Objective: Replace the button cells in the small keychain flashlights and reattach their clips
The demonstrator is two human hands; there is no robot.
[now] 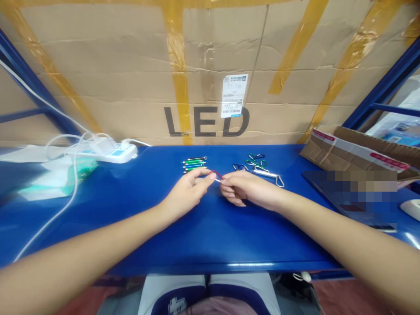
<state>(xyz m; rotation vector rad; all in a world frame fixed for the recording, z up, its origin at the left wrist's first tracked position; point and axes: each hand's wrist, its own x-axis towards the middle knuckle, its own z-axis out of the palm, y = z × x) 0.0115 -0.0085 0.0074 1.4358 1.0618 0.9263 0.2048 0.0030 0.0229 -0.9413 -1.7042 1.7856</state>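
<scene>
A small red carabiner (218, 174) is held up above the blue table between my two hands. My left hand (187, 192) pinches its left end between thumb and forefinger. My right hand (246, 188) grips the other end, the fingers curled and hiding part of it. Just beyond my left hand lies a row of several slim metal tubes (194, 162), green, blue and dark. Past my right hand are several loose carabiners (255, 162) in green, blue and dark colours. A silver tube (264, 173) with a silver carabiner (279, 180) at its end lies beside them.
A large cardboard box (131, 65) marked LED stands behind the blue table (210, 236). On the left are a white power strip (121, 154), cables and a green-white packet (54, 179). To the right sit an open carton (354, 151) and a dark flat device (348, 199), partly blurred.
</scene>
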